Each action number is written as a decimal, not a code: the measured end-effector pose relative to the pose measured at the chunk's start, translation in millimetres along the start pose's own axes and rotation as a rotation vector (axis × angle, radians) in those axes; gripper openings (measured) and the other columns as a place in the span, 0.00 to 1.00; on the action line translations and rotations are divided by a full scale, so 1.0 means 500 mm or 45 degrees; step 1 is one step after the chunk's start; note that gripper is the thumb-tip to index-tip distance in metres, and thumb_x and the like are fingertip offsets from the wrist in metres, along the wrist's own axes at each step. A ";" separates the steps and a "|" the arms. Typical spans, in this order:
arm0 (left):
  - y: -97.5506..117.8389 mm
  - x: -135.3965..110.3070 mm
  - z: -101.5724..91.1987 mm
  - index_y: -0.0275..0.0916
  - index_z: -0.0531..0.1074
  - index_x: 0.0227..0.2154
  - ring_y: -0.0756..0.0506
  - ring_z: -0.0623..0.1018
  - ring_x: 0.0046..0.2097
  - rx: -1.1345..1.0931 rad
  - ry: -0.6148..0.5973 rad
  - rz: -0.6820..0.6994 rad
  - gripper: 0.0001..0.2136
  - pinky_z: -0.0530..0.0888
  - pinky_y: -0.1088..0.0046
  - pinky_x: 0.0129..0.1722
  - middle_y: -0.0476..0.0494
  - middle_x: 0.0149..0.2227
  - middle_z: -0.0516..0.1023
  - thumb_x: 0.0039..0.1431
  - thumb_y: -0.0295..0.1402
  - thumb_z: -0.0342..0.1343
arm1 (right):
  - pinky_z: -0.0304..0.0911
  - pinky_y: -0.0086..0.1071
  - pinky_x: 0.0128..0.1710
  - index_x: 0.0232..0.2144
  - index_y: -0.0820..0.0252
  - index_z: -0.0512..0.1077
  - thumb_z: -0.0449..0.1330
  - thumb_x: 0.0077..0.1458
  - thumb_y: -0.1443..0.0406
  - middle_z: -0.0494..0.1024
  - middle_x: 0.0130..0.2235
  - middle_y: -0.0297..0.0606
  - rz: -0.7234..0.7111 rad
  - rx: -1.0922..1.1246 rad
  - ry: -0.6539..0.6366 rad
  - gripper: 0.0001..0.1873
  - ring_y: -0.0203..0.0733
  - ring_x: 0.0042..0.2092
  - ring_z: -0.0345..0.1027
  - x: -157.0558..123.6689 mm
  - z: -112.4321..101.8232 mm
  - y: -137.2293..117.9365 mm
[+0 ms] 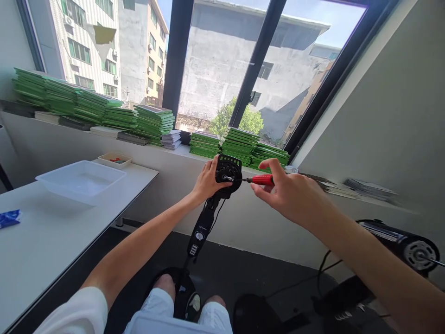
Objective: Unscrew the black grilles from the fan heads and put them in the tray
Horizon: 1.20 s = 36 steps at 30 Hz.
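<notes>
My left hand grips the round black vented head of a black corded appliance. Its slim handle runs down toward my knees, with buttons on it. My right hand pinches a red-handled screwdriver, held level. The thin shaft points left and its tip touches the head's centre. Both hands are raised in front of the window sill.
A white table at left carries a clear plastic tray, a small tray with red bits and a blue packet. Green stacks line the sill. Another black motor part and cables lie at right.
</notes>
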State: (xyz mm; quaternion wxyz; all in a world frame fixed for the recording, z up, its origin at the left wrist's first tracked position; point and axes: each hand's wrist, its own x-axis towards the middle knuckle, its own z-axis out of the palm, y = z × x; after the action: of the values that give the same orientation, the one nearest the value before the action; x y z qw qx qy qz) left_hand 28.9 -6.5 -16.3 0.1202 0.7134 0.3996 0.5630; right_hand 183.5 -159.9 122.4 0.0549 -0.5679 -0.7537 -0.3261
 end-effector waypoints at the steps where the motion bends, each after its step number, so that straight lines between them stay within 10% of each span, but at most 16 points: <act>1: 0.000 0.000 0.000 0.46 0.46 0.72 0.31 0.67 0.66 0.003 -0.005 -0.002 0.50 0.71 0.52 0.60 0.34 0.63 0.66 0.52 0.41 0.71 | 0.47 0.30 0.24 0.50 0.63 0.69 0.39 0.68 0.46 0.73 0.20 0.38 -0.006 -0.012 0.007 0.31 0.43 0.20 0.64 0.000 0.000 0.000; 20: -0.005 -0.003 0.000 0.51 0.44 0.72 0.32 0.67 0.66 -0.006 0.021 0.020 0.52 0.70 0.52 0.62 0.38 0.63 0.66 0.51 0.40 0.72 | 0.46 0.32 0.25 0.45 0.61 0.74 0.41 0.69 0.47 0.75 0.22 0.41 0.004 -0.211 0.003 0.30 0.44 0.23 0.66 0.002 -0.003 0.002; 24: -0.004 -0.002 -0.002 0.51 0.44 0.72 0.32 0.67 0.66 0.000 0.022 0.025 0.51 0.70 0.52 0.62 0.37 0.63 0.66 0.52 0.39 0.72 | 0.47 0.31 0.25 0.58 0.61 0.67 0.47 0.67 0.50 0.76 0.23 0.37 -0.107 -0.046 -0.060 0.27 0.43 0.23 0.66 0.003 0.004 0.007; 36: -0.003 -0.002 -0.006 0.48 0.45 0.72 0.32 0.68 0.66 0.023 -0.002 0.008 0.51 0.71 0.53 0.61 0.36 0.63 0.66 0.52 0.39 0.72 | 0.51 0.32 0.25 0.45 0.62 0.70 0.43 0.68 0.49 0.75 0.23 0.41 0.108 -0.011 -0.065 0.26 0.44 0.23 0.66 0.007 -0.007 -0.005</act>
State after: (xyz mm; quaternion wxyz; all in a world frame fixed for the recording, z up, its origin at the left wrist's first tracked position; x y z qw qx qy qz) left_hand 25.3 -6.9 -17.0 0.1122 0.7162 0.4022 0.5593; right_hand 179.1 -159.3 125.7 0.0468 -0.6077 -0.7287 -0.3122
